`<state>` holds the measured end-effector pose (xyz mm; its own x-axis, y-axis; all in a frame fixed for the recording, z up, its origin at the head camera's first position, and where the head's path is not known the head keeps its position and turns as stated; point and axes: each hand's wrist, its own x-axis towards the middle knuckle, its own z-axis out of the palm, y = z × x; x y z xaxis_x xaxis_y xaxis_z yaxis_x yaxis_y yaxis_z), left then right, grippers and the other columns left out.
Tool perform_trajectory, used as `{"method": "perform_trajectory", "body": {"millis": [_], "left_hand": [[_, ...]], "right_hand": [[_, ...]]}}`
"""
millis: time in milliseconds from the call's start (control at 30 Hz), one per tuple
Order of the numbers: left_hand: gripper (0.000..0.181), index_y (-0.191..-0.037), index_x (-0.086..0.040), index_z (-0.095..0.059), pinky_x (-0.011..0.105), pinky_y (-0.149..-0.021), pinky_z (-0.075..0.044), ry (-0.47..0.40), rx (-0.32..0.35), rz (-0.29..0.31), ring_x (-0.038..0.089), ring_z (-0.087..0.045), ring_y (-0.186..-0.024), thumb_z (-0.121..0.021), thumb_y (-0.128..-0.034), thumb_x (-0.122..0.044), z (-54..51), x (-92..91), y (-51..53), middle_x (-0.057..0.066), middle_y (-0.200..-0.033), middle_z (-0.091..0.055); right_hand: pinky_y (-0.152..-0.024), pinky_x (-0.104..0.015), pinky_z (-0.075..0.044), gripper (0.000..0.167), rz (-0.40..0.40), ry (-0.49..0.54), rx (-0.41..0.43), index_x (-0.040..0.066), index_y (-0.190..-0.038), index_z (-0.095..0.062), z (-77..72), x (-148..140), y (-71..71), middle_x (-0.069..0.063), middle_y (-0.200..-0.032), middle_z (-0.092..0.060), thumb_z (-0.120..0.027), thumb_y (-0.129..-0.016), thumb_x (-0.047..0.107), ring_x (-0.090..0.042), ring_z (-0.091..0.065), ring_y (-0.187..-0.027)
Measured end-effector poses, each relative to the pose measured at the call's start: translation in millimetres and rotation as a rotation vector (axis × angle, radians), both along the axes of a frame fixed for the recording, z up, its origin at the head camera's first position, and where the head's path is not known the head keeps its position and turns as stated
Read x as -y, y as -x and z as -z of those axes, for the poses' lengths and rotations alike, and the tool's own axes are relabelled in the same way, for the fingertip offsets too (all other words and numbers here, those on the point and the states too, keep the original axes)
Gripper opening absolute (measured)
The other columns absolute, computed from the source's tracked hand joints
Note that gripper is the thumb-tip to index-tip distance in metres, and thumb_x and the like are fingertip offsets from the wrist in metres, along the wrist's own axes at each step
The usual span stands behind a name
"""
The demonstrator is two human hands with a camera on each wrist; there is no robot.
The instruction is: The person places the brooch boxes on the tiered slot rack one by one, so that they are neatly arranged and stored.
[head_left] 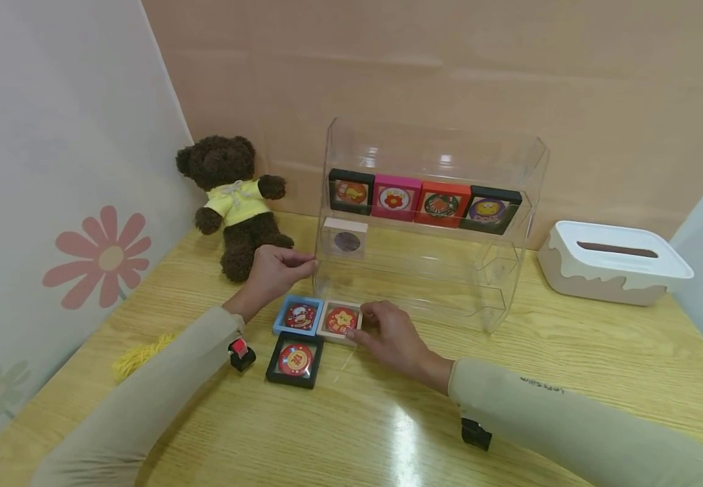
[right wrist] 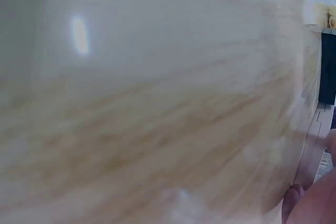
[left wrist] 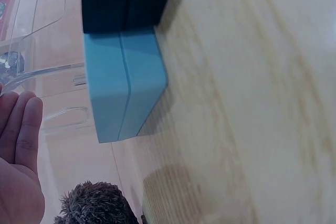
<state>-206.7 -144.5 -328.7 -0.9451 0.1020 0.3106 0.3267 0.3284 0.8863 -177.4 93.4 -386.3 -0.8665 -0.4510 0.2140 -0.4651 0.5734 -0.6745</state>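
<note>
Right grip (head_left: 395,339) pinches the beige frame (head_left: 340,320) at its right edge, thumb at the near corner. Item lies face up on the bench (head_left: 357,433), just beside the blue frame (head_left: 299,316); black frame (head_left: 295,360) lies nearer the person. Left grip (head_left: 275,272) pinches the stand (head_left: 418,262) at its left edge.

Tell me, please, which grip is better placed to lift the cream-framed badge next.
Probably the right grip: it holds the side of the cream-framed badge, while the left grip is at the clear rack.
</note>
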Motion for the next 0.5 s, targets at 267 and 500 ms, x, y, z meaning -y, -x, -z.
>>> {"method": "perform_trajectory", "body": {"millis": [267,500], "left_hand": [[0.015,-0.094,0.006,-0.073,0.026,-0.063,-0.055,0.018,-0.010,-0.010,0.031,-0.068,-0.075,-0.071,-0.0851,-0.005,1.4,0.6,0.0,0.016,-0.081,-0.070],[0.014,-0.094,0.006,-0.073,0.026,-0.063,-0.055,0.012,0.000,-0.014,0.029,-0.068,-0.075,-0.071,-0.0850,-0.005,0.4,0.1,-0.8,0.017,-0.082,-0.070]], "right_hand": [[-0.088,-0.039,-0.048,0.053,0.006,-0.055,0.012,-0.008,-0.121,-0.056,-2.0,0.7,-2.0,-0.016,-0.112,-0.061,-0.076,-0.083,0.024,-0.026,-0.060,-0.101],[-0.089,-0.042,-0.047,0.060,0.009,-0.085,0.005,-0.009,-0.125,-0.053,-3.4,0.3,-5.2,-0.018,-0.114,-0.059,-0.077,-0.082,0.026,-0.028,-0.057,-0.103]]}}
